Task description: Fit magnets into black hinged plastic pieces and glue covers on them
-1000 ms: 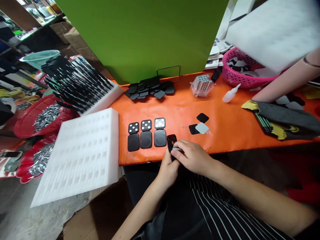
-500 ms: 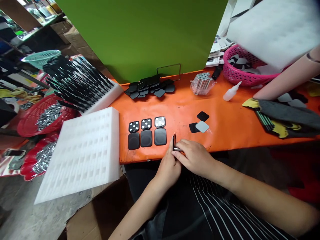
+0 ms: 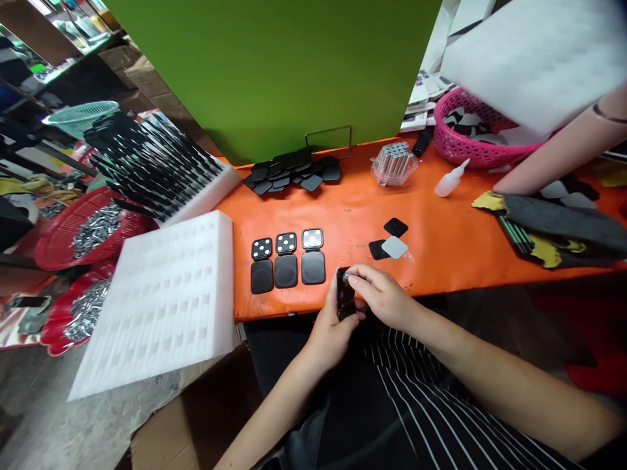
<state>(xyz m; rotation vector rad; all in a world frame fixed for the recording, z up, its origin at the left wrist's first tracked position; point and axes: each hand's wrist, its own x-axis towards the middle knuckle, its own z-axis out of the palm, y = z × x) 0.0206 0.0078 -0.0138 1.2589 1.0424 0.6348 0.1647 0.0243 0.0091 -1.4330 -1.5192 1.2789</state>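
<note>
My left hand point(image 3: 333, 333) is closed around a small black hinged holder point(image 3: 341, 295), tilted open above the table's front edge. At its upper panel, my right hand point(image 3: 385, 297) pinches a tiny silvery round piece point(image 3: 345, 277) between thumb and fingertip; some of its other fingers are hidden behind the holder. To the left, three similar holders lie unfolded in a row: a left one point(image 3: 262, 277), a middle one point(image 3: 286, 271) and a right one point(image 3: 313, 267). The left and middle upper panels carry white dots; the right one has a shiny, pale face.
Two black square pads and a grey one point(image 3: 394, 247) lie right of centre. Behind are a heap of black plates point(image 3: 294, 171), bagged metal rods point(image 3: 394, 163) and a dropper bottle point(image 3: 451, 181). White slotted foam point(image 3: 171, 287) stands left; a pink basket point(image 3: 482, 147) stands right.
The holder has turned so that its dark inner face shows. My right hand has shifted up to its upper panel, and a silvery round piece now shows at my fingertips.
</note>
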